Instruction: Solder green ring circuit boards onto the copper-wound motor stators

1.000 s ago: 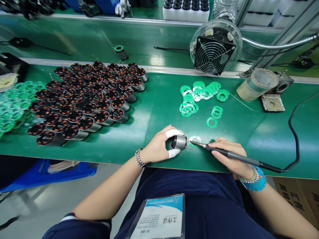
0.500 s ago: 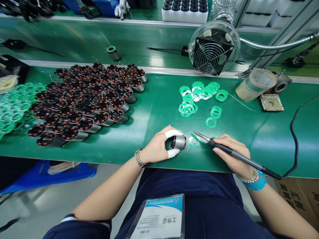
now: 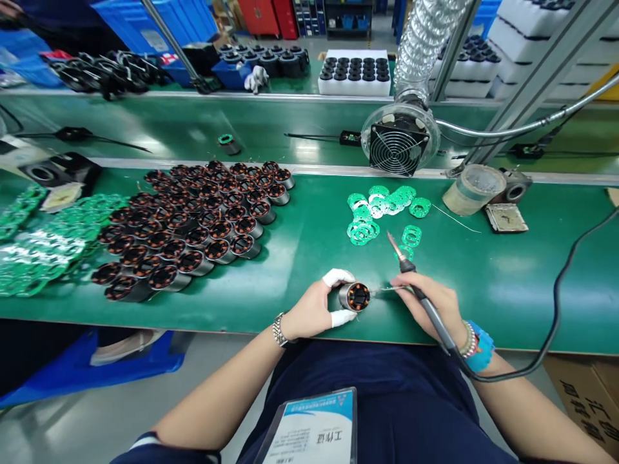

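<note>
My left hand [image 3: 316, 306], with white cots on thumb and forefinger, is closed round a small grey motor stator [image 3: 354, 297] with copper windings, its open end turned toward me. My right hand [image 3: 430, 303] grips a black soldering iron [image 3: 411, 270] like a pen, tip raised and pointing away toward the loose green rings. The right fingertips pinch something thin beside the stator; I cannot make out what it is. Both hands rest on the green bench mat [image 3: 300, 258] near its front edge.
A big block of stators [image 3: 193, 225] lies at left, with green ring boards [image 3: 43, 238] beyond it. More green rings [image 3: 382, 209] lie behind my hands. A fume fan [image 3: 397, 145], tape roll [image 3: 472, 188], sponge tray [image 3: 505, 218] and the iron's cable [image 3: 556, 290] stand at right.
The view has tilted up. The left hand has turned the stator's open end toward me. The iron's tip has lifted off the green ring and swung upward; the right fingers now reach to the stator.
</note>
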Demonstrator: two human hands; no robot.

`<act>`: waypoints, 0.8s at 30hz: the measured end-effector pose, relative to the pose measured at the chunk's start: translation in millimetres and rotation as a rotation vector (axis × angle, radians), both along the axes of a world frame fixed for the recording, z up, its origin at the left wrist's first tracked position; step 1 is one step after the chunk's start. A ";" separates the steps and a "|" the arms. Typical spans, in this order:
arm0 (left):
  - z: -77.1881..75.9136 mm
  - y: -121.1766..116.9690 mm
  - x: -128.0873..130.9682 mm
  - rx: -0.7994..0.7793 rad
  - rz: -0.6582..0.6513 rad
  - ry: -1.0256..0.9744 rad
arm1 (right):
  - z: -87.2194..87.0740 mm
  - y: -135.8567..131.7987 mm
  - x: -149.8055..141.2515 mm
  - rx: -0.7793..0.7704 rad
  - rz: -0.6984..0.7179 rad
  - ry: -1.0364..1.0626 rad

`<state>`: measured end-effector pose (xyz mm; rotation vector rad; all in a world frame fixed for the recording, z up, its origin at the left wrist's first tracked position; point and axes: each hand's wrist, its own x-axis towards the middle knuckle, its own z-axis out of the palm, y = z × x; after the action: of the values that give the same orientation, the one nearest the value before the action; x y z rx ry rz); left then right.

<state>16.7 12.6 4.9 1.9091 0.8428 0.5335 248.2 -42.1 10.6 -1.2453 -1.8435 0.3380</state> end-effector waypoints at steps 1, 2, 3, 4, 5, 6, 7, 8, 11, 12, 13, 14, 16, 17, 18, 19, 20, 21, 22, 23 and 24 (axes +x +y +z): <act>-1.2 -3.2 2.4 0.034 0.005 0.034 | 3.1 -0.7 -3.8 -0.029 -0.054 0.055; -2.4 -6.2 4.6 0.078 0.019 0.075 | 6.2 -1.6 -7.9 -0.081 -0.091 0.128; -3.6 -8.8 6.5 0.121 0.039 0.120 | 9.1 -2.5 -12.3 -0.155 -0.103 0.221; -4.6 -11.1 7.9 0.158 0.061 0.161 | 12.0 -3.4 -16.4 -0.244 -0.086 0.328; -5.2 -12.9 8.9 0.184 0.082 0.194 | 14.6 -4.0 -19.8 -0.336 -0.046 0.437; -5.5 -14.3 9.5 0.199 0.099 0.217 | 16.9 -4.3 -22.3 -0.417 0.009 0.537; -5.4 -15.5 9.8 0.208 0.112 0.232 | 18.8 -4.3 -23.6 -0.485 0.074 0.613; -4.9 -16.4 9.9 0.214 0.122 0.240 | 20.2 -3.9 -23.8 -0.536 0.138 0.661; -3.0 -18.7 9.8 0.227 0.160 0.244 | 20.8 -1.1 -20.2 -0.582 0.287 0.668; -2.7 -19.4 9.8 0.233 0.177 0.243 | 20.2 0.2 -18.7 -0.564 0.313 0.640; -2.9 -20.1 9.8 0.240 0.192 0.240 | 19.4 1.6 -17.6 -0.534 0.330 0.606; -3.4 -20.8 9.9 0.249 0.204 0.236 | 18.7 3.1 -17.3 -0.497 0.336 0.568; -5.6 -22.0 10.1 0.267 0.222 0.223 | 18.0 6.1 -18.9 -0.405 0.305 0.439; -7.0 -22.5 10.2 0.274 0.230 0.216 | 18.1 7.7 -21.0 -0.350 0.277 0.344; -8.5 -23.0 10.5 0.281 0.238 0.209 | 18.4 9.4 -23.6 -0.292 0.255 0.237; -9.8 -23.3 10.9 0.286 0.243 0.202 | 18.9 11.3 -26.5 -0.234 0.248 0.126; -10.9 -23.6 11.4 0.291 0.246 0.197 | 19.4 13.5 -29.6 -0.184 0.263 0.031; -11.8 -23.8 12.0 0.293 0.246 0.193 | 19.8 16.0 -32.4 -0.149 0.299 -0.033; -12.4 -23.9 12.5 0.295 0.245 0.190 | 19.9 18.8 -34.7 -0.134 0.350 -0.067; -12.7 -24.0 12.9 0.295 0.242 0.189 | 19.7 21.7 -36.3 -0.135 0.400 -0.080; -12.9 -23.9 12.9 0.294 0.241 0.192 | 19.2 24.7 -37.1 -0.149 0.439 -0.083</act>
<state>29.6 -11.3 -8.1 2.1640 1.1828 0.6562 211.1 -17.4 29.8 -0.9506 -2.1919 0.6812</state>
